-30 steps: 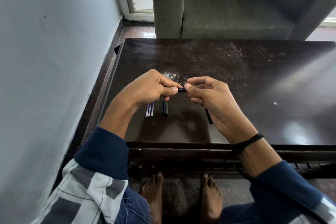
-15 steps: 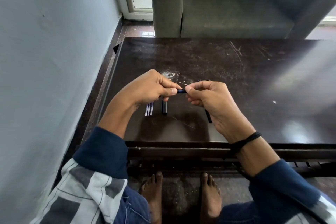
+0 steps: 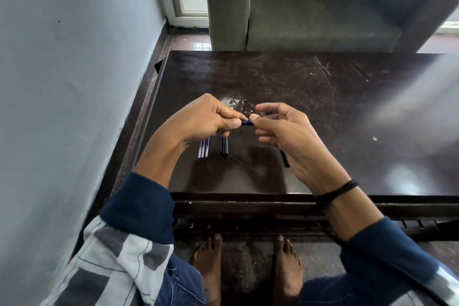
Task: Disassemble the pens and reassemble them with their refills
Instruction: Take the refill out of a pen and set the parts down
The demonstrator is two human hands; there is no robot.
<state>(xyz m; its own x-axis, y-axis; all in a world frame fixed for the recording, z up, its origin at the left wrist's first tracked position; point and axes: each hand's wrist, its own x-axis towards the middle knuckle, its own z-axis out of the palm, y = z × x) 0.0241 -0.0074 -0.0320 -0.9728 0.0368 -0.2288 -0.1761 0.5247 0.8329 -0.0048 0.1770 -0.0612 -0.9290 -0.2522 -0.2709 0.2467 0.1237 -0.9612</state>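
Over the dark wooden table [image 3: 323, 112], my left hand [image 3: 206, 119] grips a dark blue pen [image 3: 247, 123]; only a short end shows between the two hands. My right hand [image 3: 290, 139] pinches that end with thumb and forefinger, the other fingers spread. A dark pen piece [image 3: 285, 158] pokes out below my right palm. Three thin refills [image 3: 203, 148] lie side by side on the table under my left hand, with a black pen barrel [image 3: 224, 146] just to their right.
A grey wall [image 3: 74, 82] runs close along the table's left side. A grey armchair [image 3: 323, 7] stands right behind the table's far edge. My bare feet [image 3: 246, 263] rest on the floor below the near edge.
My right hand's forefinger has lifted and its fingers have spread out, while it still pinches the pen end. My left hand has stayed in place.
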